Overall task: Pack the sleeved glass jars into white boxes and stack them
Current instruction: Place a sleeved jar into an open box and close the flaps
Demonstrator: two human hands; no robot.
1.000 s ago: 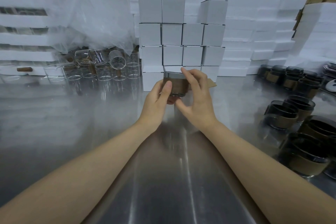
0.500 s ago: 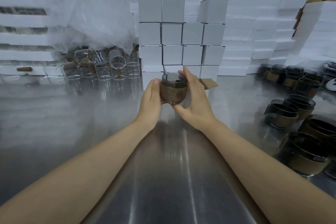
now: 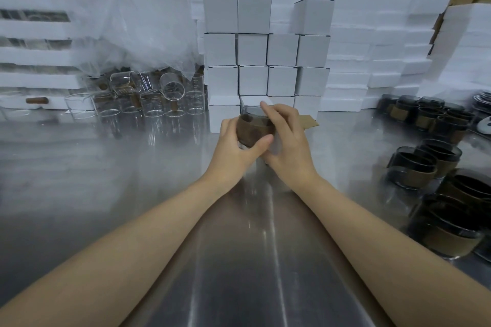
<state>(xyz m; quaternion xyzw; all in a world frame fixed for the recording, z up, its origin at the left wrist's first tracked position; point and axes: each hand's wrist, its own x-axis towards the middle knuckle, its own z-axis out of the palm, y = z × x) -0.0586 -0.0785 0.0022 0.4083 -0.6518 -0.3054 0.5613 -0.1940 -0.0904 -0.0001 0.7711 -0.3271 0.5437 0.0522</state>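
Observation:
A smoky glass jar with a brown sleeve is held above the steel table, just in front of the stack of white boxes. My left hand grips it from the left, thumb stretched across its lower front. My right hand holds its right side, with the index finger lying over the rim. The jar's right side and base are hidden by my fingers. Several more sleeved jars stand on the table at the right.
Clear unsleeved glasses crowd the back left under crumpled plastic wrap. Stacks of white foam trays line the back and both sides. A flat brown cardboard piece lies beside the box stack.
The jar has come slightly nearer and tilted, its rim now more toward the boxes. My left thumb has moved across the jar's lower front, and my right index finger now lies over the rim.

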